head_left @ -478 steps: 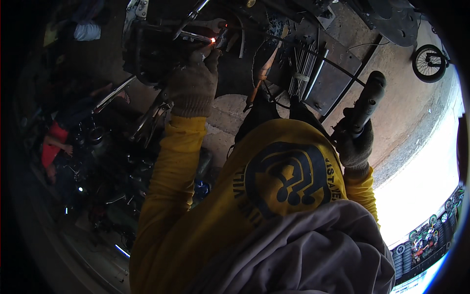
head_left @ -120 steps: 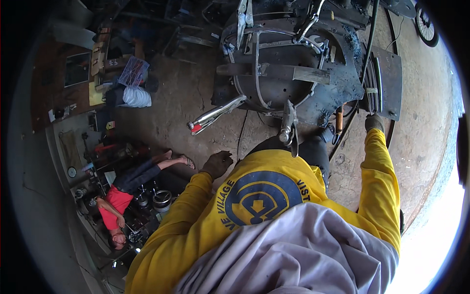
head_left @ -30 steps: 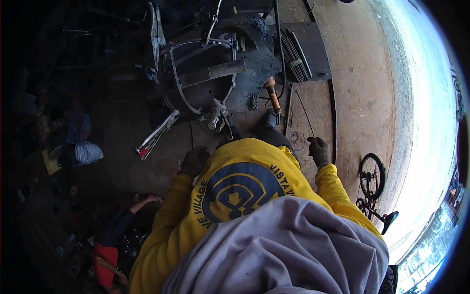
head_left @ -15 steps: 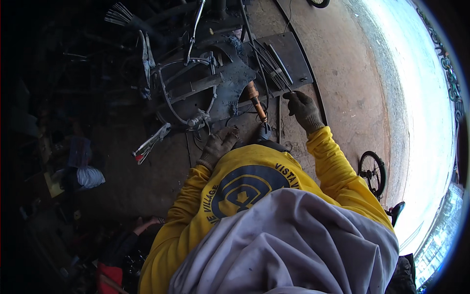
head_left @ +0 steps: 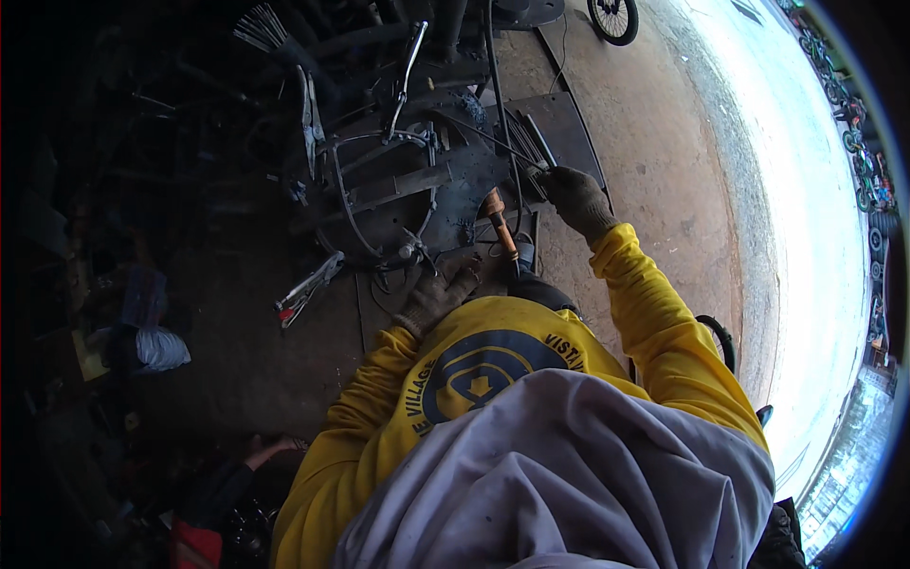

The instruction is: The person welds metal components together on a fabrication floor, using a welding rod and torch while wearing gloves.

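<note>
My right hand point(head_left: 578, 201), in a knitted work glove, is closed at the near end of a bundle of welding rods point(head_left: 527, 152). One thin rod seems to run from its fingers up to the left. A grey metal bar point(head_left: 539, 138) lies beside the bundle, its near end behind the glove. My left hand point(head_left: 438, 296), also gloved, lies by my lap with fingers somewhat spread, holding nothing visible. Between the hands an orange-brown electrode holder point(head_left: 499, 226) leans at the bench edge. Left of it, a curved metal frame point(head_left: 343, 204) sits on the dark metal bench plate point(head_left: 474, 175).
Locking pliers point(head_left: 311, 286) grip the frame's near left; more clamps point(head_left: 311, 119) stand around it. A wire brush point(head_left: 261, 30) is far left. A black cable point(head_left: 502, 95) crosses the bench. A bicycle wheel point(head_left: 613, 17) stands far right. Another person's leg point(head_left: 275, 450) shows lower left.
My right hand has moved slightly up and left, over the bar's near end, and a thin rod now angles from it. The bench appears lower in view. My left hand stays by my lap.
</note>
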A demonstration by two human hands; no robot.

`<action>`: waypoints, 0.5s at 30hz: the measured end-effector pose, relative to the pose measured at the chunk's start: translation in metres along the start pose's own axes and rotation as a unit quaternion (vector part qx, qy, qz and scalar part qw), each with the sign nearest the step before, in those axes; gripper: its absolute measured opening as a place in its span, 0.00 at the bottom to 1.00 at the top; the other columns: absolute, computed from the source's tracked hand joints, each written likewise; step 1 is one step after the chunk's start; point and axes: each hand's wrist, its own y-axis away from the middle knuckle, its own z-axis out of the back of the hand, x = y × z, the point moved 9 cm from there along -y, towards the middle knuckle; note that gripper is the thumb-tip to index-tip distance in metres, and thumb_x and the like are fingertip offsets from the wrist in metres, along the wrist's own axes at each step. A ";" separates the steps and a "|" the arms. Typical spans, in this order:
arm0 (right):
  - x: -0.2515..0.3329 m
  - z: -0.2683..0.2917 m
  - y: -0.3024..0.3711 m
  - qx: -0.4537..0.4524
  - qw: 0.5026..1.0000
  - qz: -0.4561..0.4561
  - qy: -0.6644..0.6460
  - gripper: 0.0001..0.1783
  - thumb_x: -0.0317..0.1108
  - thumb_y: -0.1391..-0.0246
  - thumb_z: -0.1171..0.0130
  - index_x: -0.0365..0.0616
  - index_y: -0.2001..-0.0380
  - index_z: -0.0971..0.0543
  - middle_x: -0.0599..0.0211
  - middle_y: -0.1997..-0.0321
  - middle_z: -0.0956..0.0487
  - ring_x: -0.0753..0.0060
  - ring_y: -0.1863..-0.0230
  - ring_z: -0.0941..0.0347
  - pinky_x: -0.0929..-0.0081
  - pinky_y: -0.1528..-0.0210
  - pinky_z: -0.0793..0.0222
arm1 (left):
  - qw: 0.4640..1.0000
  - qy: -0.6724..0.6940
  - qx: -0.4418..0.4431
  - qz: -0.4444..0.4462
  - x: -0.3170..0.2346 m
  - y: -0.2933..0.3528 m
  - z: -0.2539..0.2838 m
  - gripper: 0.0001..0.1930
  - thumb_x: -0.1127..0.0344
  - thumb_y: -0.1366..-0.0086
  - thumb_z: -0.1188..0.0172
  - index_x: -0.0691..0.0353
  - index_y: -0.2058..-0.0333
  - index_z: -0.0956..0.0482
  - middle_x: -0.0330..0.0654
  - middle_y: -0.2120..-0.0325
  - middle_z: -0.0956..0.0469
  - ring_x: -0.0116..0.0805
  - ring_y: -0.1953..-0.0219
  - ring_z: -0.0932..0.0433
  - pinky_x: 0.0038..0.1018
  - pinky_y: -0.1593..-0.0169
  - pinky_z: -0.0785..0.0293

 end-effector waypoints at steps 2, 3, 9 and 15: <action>0.008 0.003 -0.015 0.040 0.998 0.023 -0.046 0.19 0.46 0.39 0.43 0.40 0.56 0.18 0.59 0.66 0.17 0.71 0.62 0.21 0.69 0.55 0.27 | 0.995 0.096 0.014 0.030 -0.009 -0.009 -0.007 0.14 0.62 0.29 0.43 0.60 0.49 0.22 0.38 0.59 0.19 0.25 0.57 0.21 0.26 0.53 0.23; 0.001 0.002 -0.028 0.053 0.997 0.024 -0.040 0.19 0.46 0.39 0.43 0.40 0.56 0.18 0.59 0.66 0.17 0.71 0.62 0.21 0.69 0.55 0.27 | 0.981 0.182 0.032 0.054 -0.016 -0.014 -0.012 0.13 0.63 0.29 0.43 0.60 0.50 0.22 0.37 0.59 0.19 0.24 0.57 0.22 0.24 0.54 0.23; 0.001 0.001 -0.098 0.120 0.977 0.137 0.110 0.17 0.44 0.39 0.45 0.45 0.56 0.18 0.57 0.59 0.16 0.57 0.59 0.19 0.68 0.54 0.26 | 0.988 0.151 0.017 0.016 -0.081 -0.068 -0.024 0.11 0.65 0.28 0.45 0.60 0.51 0.23 0.40 0.58 0.20 0.27 0.57 0.21 0.25 0.55 0.23; 0.026 -0.010 -0.112 0.139 0.844 0.433 0.284 0.15 0.42 0.38 0.50 0.50 0.56 0.19 0.55 0.61 0.18 0.52 0.58 0.20 0.62 0.56 0.25 | 0.919 -0.283 -0.211 -0.178 -0.175 -0.120 -0.006 0.15 0.66 0.36 0.39 0.59 0.51 0.22 0.46 0.52 0.23 0.44 0.56 0.19 0.31 0.54 0.22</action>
